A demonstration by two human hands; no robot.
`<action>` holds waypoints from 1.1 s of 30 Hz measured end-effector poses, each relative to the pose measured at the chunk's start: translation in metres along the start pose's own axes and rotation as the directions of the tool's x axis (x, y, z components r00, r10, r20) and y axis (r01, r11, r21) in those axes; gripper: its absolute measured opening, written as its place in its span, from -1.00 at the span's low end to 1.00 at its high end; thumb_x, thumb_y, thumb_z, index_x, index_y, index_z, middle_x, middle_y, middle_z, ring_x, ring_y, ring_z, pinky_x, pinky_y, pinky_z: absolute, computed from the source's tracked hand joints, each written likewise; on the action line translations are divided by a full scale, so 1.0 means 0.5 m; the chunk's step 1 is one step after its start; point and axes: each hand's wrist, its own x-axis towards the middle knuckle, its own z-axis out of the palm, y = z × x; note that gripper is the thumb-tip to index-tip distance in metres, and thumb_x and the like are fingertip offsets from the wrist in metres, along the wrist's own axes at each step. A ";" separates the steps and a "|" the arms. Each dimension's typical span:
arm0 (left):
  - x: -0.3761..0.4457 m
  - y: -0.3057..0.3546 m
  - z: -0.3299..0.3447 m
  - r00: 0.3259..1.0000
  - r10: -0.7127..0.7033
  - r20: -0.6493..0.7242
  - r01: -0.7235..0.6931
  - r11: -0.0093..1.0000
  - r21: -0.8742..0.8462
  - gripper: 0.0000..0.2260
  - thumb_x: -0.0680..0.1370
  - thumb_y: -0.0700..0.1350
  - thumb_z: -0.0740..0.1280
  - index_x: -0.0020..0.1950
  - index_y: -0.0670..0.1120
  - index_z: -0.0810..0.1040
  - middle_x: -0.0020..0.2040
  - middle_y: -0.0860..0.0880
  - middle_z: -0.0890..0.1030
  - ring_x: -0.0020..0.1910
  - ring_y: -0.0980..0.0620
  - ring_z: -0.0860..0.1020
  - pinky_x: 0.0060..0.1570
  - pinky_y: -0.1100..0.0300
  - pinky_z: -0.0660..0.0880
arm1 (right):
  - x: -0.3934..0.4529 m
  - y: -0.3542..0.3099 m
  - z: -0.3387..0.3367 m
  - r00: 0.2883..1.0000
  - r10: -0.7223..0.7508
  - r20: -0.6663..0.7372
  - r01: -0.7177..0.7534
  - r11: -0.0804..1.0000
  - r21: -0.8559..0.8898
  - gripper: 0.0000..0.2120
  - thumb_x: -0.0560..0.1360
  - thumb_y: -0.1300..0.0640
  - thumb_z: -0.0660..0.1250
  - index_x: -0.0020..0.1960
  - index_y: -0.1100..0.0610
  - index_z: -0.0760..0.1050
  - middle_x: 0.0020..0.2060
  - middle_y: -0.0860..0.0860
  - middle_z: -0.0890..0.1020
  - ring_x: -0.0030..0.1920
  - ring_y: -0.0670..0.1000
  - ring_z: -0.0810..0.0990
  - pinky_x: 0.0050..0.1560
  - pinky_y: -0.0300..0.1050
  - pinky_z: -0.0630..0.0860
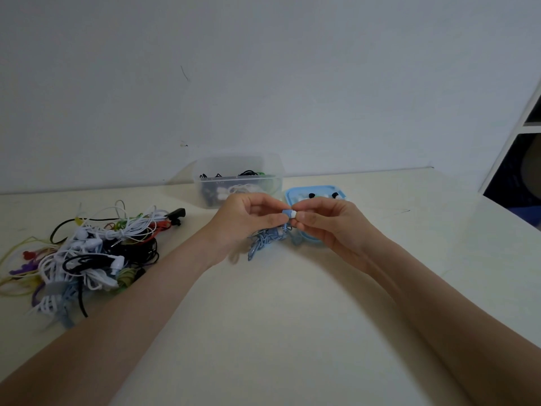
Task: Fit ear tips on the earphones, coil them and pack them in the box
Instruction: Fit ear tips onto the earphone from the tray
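Note:
My left hand (248, 218) pinches a light blue earbud (285, 213) above the table, and its tangled blue cable (263, 240) hangs down under both hands. My right hand (328, 221) pinches a white ear tip (293, 214) pressed against the earbud's end. Behind my right hand lies a shallow blue tray (310, 190) holding black and white ear tips. A clear plastic box (238, 180) with coiled earphones inside stands at the back by the wall.
A tangled heap of white, black, red, green and yellow earphones (93, 250) lies on the cream table (278, 317) to the left. A dark shelf unit (518, 159) stands at the far right edge.

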 end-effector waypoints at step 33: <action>0.001 0.005 -0.001 0.948 0.317 0.000 -0.286 0.856 0.430 -0.86 0.38 -0.31 0.45 -0.17 -0.10 0.60 -0.26 0.16 0.60 -0.25 0.38 0.54 -0.14 0.54 0.36 | 0.000 0.005 0.016 0.983 -0.158 -0.094 0.117 0.931 -0.346 -0.89 0.39 0.36 0.40 -0.21 0.18 0.59 -0.25 0.07 0.64 -0.21 -0.06 0.62 -0.13 -0.30 0.50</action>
